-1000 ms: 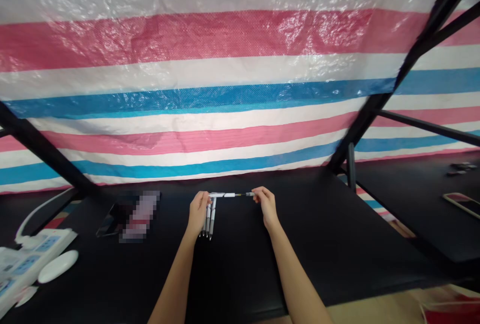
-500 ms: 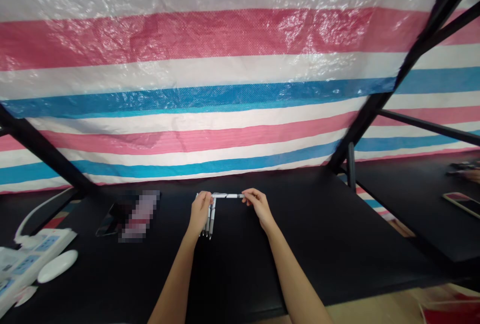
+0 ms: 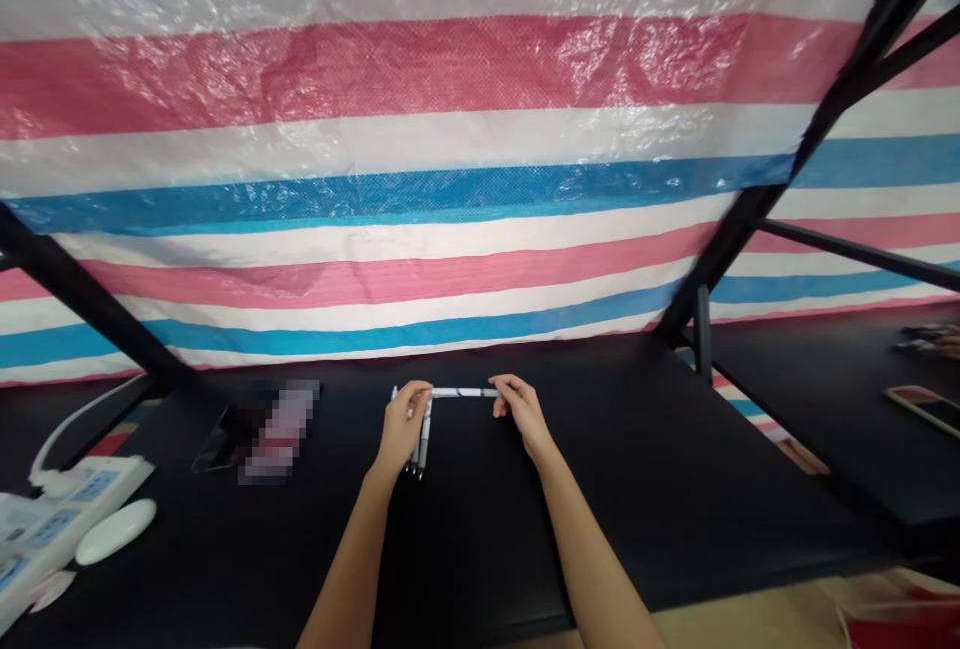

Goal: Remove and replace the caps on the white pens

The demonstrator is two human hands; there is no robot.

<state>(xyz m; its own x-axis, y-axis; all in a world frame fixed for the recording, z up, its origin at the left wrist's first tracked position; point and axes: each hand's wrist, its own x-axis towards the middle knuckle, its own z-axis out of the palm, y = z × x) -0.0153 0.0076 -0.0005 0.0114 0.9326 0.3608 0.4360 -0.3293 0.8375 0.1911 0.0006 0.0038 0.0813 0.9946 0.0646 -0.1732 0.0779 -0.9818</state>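
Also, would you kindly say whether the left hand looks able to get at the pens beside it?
Probably yes: the pens lie right beside the left hand, nothing visible between, though it holds another pen and would likely need freeing first.

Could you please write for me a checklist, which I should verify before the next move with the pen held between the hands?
1. Left grip holds the pen near one end: ok.
2. Right grip closed firmly on the pen's grey end: cannot tell; fingers are at it and partly cover it.
3. Grey end fully seated on the barrel: cannot tell, too small.
4. Other pens side by side on the black table: ok, though the left hand partly hides them.
5. Power strip apart from both hands: ok, it lies far to the left.
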